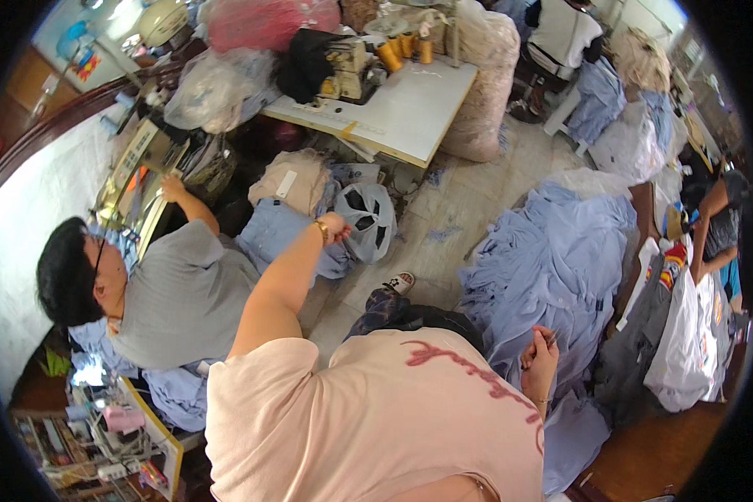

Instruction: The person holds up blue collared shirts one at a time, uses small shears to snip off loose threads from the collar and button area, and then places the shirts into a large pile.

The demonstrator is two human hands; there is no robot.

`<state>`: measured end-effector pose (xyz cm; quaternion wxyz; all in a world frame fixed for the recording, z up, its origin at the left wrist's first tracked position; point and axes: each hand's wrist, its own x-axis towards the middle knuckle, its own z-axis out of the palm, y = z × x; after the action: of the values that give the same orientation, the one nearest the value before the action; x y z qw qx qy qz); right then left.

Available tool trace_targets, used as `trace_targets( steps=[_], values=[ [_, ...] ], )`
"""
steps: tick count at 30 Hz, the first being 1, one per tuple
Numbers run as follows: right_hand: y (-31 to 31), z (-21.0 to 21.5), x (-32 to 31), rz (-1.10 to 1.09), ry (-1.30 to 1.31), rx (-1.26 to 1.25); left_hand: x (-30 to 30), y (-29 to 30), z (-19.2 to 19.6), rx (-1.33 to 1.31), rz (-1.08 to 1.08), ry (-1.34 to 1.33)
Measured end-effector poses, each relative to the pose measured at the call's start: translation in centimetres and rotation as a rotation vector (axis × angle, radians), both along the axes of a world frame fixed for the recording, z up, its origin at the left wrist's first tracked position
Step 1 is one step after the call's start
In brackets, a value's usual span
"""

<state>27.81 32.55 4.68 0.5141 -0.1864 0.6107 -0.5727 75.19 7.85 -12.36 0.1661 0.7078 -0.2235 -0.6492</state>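
Observation:
My left hand (pixel 335 228), with a gold band at the wrist, reaches forward over a light blue garment bundle (pixel 289 238). Its fingers are curled together; whatever they hold, if anything, cannot be made out. Just beyond it sits a tied white plastic bag (pixel 368 219) with dark stuff inside. My right hand (pixel 537 361) is low on the right, its fingers closed round a small dark thin tool (pixel 552 337) whose kind is unclear. Beneath and beyond that hand spreads a big heap of light blue garments (pixel 552 263).
A co-worker in grey (pixel 184 293) sits at the left by a sewing machine (pixel 138 171). Ahead stands a white-topped table (pixel 410 109) bearing another machine and orange thread cones (pixel 389 57). Tall stuffed sacks (pixel 481 84) flank it. White plastic bags (pixel 682 335) hang on the right.

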Motion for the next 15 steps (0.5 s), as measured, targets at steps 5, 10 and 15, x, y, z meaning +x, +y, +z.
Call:
trace_targets(
  steps=[5, 10, 15],
  values=[
    [-0.5, -0.6, 1.0, 0.114, 0.009, 0.023, 8.0, 1.5, 3.9, -0.422, 0.338, 0.299],
    [-0.8, -2.2, 2.4, 0.123, 0.043, 0.084, 12.0, 1.0, 6.4, -0.610, 0.876, 0.398],
    [-4.0, -2.5, 5.5, 0.126, 0.080, 0.105, 13.1, -4.4, 5.9, -0.693, 1.020, 0.495]
  ],
)
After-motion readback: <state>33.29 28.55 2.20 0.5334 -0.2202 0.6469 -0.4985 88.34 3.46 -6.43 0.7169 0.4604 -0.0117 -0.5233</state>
